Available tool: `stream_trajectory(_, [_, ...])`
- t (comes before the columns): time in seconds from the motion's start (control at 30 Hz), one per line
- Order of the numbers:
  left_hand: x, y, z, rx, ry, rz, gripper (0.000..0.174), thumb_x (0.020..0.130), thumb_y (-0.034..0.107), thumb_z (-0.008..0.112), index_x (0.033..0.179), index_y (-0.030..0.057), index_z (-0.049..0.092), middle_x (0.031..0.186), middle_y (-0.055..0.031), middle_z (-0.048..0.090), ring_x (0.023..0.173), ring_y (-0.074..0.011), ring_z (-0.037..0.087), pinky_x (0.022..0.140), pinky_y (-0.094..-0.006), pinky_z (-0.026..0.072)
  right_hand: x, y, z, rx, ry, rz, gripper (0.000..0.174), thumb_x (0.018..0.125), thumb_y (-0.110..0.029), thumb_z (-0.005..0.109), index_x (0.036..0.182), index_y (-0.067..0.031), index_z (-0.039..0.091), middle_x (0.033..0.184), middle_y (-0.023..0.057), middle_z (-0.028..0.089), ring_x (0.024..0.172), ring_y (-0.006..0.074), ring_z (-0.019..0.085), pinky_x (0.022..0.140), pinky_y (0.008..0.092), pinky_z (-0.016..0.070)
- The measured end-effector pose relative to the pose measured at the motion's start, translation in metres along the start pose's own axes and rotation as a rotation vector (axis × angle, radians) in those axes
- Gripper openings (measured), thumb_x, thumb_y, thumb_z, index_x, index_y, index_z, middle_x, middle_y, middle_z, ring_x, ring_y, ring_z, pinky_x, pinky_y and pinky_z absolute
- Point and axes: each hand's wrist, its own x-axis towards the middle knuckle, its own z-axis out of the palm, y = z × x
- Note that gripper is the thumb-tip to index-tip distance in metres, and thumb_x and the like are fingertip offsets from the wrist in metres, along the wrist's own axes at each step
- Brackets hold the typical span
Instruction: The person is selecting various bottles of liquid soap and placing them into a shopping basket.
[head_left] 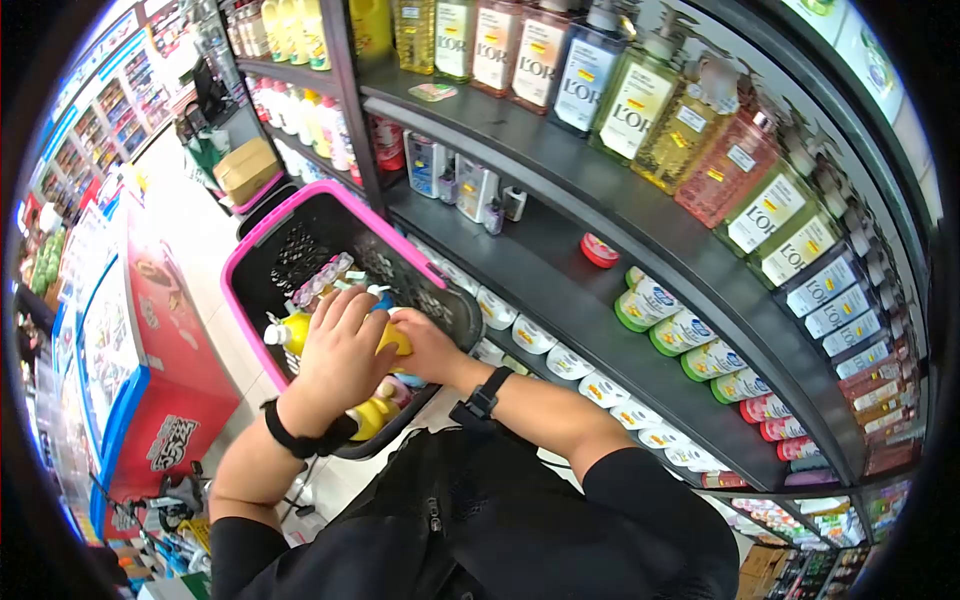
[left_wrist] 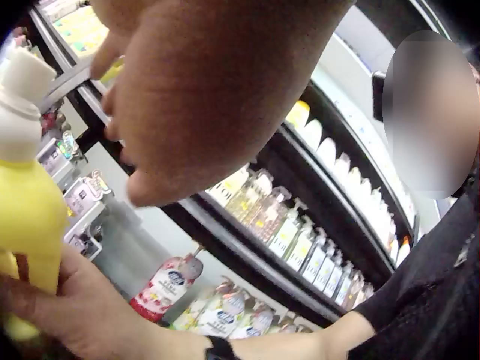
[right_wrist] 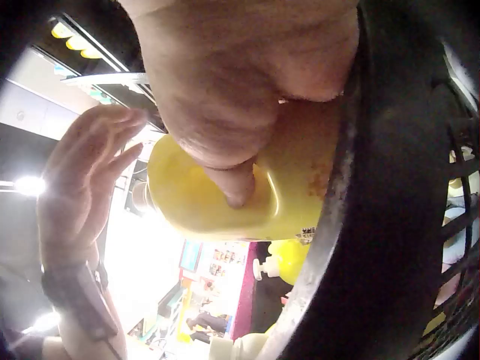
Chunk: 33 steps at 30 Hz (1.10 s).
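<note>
Grips yellow bottle (head_left: pixel 292 329) with right hand (head_left: pixel 425 346), sideways over pink-rimmed basket (head_left: pixel 285 216), presumably for laying flat among other bottles (head_left: pixel 371 414). Spreads left hand (head_left: pixel 340 352), fingers relaxed, above it, apparently as guard; contact unclear.

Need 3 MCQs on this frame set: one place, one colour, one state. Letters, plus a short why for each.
1. Where is the yellow bottle? A) on a shelf B) at the basket, in the right hand C) on the floor
2. What colour is the basket's rim? A) green B) white C) pink
3. How is the left hand? A) open, over the bottle B) clenched in a fist C) gripping a shelf bottle
Key: 1 B, the right hand grips it at the basket; 2 C, the head view shows a pink rim; 3 A, its fingers are relaxed and hold nothing.
</note>
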Motion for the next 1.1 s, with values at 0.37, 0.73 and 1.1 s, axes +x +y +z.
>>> stream_trajectory(0.37, [-0.139, 0.030, 0.032, -0.501, -0.054, -0.220, 0.026, 0.076, 0.008, 0.073, 0.100, 0.0036, 0.063, 0.105, -0.0150, 0.062, 0.095, -0.0358, 0.063, 0.083, -0.0433, 0.0524, 0.019, -0.054, -0.064, 0.308, 0.244, 0.042, 0.038, 0.084, -0.012, 0.075, 0.120, -0.0041, 0.064, 0.121, 0.0098, 0.064, 0.117, 0.0242, 0.058, 0.104, 0.0390, 0.0418])
stream_trajectory(0.73, [-0.104, 0.031, 0.064, -0.973, 0.009, -0.423, 0.060, 0.079, 0.008, 0.076, 0.132, -0.0002, 0.047, 0.124, -0.0170, 0.055, 0.111, -0.0290, 0.058, 0.096, -0.0378, 0.0470, -0.061, -0.124, -0.113, 0.914, 0.321, 0.234, 0.041, 0.095, -0.015, 0.067, 0.132, -0.0022, 0.056, 0.128, 0.0058, 0.062, 0.118, 0.0179, 0.058, 0.105, 0.0380, 0.0438])
stream_trajectory(1.1, [-0.030, 0.113, 0.085, -1.443, -0.248, -0.106, 0.087, 0.079, 0.036, 0.081, 0.142, -0.0043, 0.038, 0.135, -0.0169, 0.053, 0.125, -0.0287, 0.054, 0.104, -0.0410, 0.0428, -0.180, -0.201, -0.204, 0.483, 0.489, 0.141, 0.053, 0.092, -0.014, 0.072, 0.139, -0.0043, 0.051, 0.132, 0.0031, 0.060, 0.123, 0.0144, 0.053, 0.108, 0.0364, 0.0403])
